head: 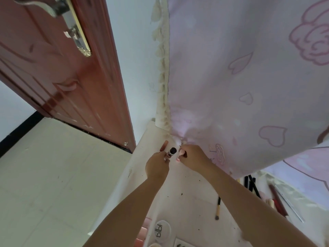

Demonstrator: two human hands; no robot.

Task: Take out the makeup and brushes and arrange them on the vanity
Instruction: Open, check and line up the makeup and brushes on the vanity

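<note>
Up at the far end of the white tabletop (187,193), just below centre frame, both your hands are working close together. Your left hand (156,166) has its fingers curled round a slim makeup tube with a black cap (172,151), standing upright at the tabletop's far corner. Your right hand (194,157) sits just beside it, fingers pinching a small pale pink makeup item (181,154); I cannot tell exactly what it is. Beyond the left hand, a pinkish-red stick (164,145) lies on the tabletop edge. Lower right of centre, a brush with a black handle (217,208) lies alone on the tabletop, and further right a bundle of dark brushes (251,184) pokes out under the pink heart-print curtain (249,77). Bottom centre, a round white compact (162,230) rests near your left forearm. Upper left, a reddish wooden door (62,68) stands over pale floor (44,184).
</note>
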